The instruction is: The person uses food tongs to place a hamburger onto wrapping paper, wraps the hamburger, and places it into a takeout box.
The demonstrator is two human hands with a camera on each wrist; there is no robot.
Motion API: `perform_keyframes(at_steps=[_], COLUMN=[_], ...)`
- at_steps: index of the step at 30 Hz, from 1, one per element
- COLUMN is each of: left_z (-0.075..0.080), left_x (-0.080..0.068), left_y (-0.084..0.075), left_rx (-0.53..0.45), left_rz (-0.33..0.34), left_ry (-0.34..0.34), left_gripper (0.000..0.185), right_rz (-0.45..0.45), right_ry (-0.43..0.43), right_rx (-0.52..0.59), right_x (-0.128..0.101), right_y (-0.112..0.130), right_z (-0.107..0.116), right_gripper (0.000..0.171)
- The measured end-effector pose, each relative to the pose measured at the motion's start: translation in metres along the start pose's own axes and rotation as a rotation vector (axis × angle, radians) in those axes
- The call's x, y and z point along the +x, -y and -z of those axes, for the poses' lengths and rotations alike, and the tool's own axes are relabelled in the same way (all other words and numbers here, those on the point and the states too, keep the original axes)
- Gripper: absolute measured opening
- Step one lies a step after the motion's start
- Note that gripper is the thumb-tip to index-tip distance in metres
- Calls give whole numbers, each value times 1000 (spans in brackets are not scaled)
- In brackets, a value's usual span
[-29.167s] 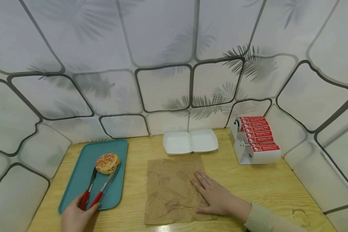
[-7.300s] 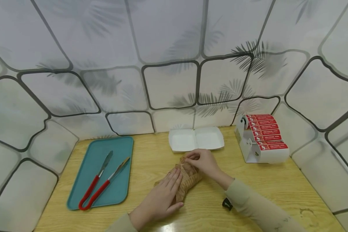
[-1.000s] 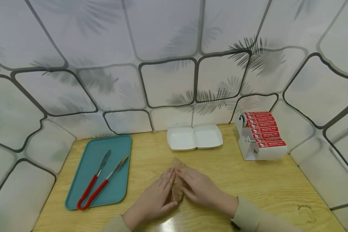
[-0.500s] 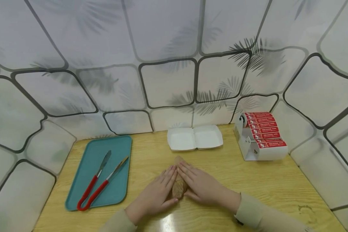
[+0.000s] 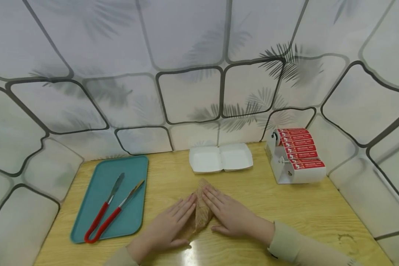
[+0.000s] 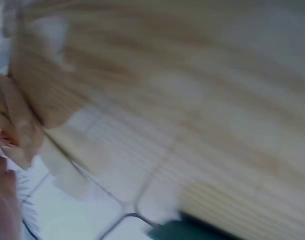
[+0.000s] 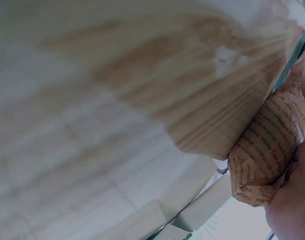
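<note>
Straight fingers of the left hand (image 5: 166,224) and right hand (image 5: 232,215) press from either side on the brown paper wrap (image 5: 203,213), low in the centre of the head view. Above it sits the spread white box (image 5: 207,159); at left, the teal tray (image 5: 103,179) bears red-handled tongs (image 5: 111,218); at right stands a label roll (image 5: 299,147).

Reading "eating habits", "concentrated in", "America", "Middle East", "colonial rule in" and, lower down, "daily" in dark print on the brown paper wrapper (image 7: 265,142), breaking off other words at the folds. Showing white characters and a small white emblem on the red label roll (image 5: 299,149), but being too small to read.
</note>
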State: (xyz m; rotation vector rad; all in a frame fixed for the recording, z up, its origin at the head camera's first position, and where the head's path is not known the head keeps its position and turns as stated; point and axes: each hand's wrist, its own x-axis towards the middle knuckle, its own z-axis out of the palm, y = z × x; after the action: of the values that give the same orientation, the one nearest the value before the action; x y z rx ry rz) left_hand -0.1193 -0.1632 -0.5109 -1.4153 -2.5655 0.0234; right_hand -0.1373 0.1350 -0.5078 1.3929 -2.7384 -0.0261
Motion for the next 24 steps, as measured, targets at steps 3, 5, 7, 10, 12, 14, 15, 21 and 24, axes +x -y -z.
perform_keyframes(at_steps=[3,5,7,10,12,14,15,21,24], left_z=[-1,0,1,1,1,1,1,1,1], left_x=[-13,-21,-28,-34,-36,-38,-38,-39,-38], left_y=[7,11,13,16,16,17,18,21,21], left_rx=[66,94,104,123,144,184,205,294,284], left_rz=[-97,-156,-205,-258,-280,-301,-313,-381,-399], left_ry=[-39,-39,-34,-37,-50,-62,-68,-139,-226], left_gripper=[100,93,83,67,56,49,48,53,56], right_rz=[5,4,2,-3,-5,-6,-5,4,2], right_ry=[-1,2,9,19,21,20,17,4,11], right_rx=[-23,-39,-43,-34,-29,-29,-31,-49,-49], right_x=[0,1,1,1,0,0,0,1,1], right_y=[0,0,0,0,0,0,0,1,1], right_z=[0,0,1,1,1,1,1,2,4], right_gripper=[96,97,98,99,99,100,100,99,99])
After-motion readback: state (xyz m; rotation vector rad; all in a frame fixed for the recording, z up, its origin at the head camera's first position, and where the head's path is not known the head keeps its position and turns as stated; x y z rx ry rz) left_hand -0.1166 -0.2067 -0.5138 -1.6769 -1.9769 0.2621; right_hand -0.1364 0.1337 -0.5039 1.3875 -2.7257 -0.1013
